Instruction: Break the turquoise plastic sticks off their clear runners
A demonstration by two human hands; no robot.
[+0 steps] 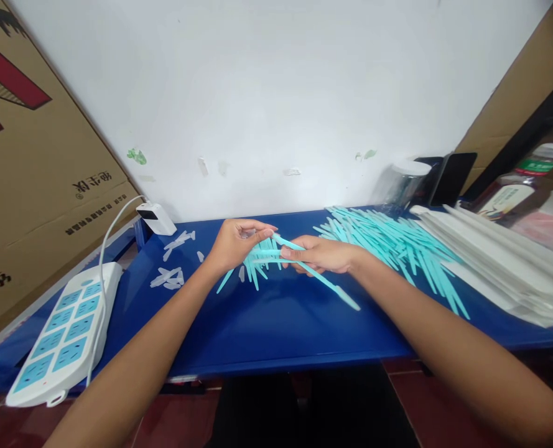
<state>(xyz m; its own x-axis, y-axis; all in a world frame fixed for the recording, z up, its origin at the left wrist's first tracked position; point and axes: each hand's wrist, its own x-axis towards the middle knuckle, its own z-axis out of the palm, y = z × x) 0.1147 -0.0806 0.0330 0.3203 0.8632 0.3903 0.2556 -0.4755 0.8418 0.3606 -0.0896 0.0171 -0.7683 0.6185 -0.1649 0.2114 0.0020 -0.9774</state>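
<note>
My left hand [236, 246] is closed in a pinch at the upper end of a slim turquoise stick [328, 285], shaped like an eyebrow razor with a paler, wider tip. That stick slants down to the right beneath my right hand [320, 254]. My right hand is closed, its thumb pressing on another turquoise stick [269, 252] that points left; some of its fingers are hidden. Under and behind my hands lies a small pile of turquoise sticks [256, 274]. A much larger heap of the same sticks [388, 239] lies to the right.
Small translucent pieces [168, 278] lie on the blue table [276, 330] at left. A white power strip [66, 336] and a white plugged-in device [156, 218] stand nearby. White packaging [495, 255], a lidded jar [402, 186], a phone [454, 178] and a bottle [509, 186] are at right.
</note>
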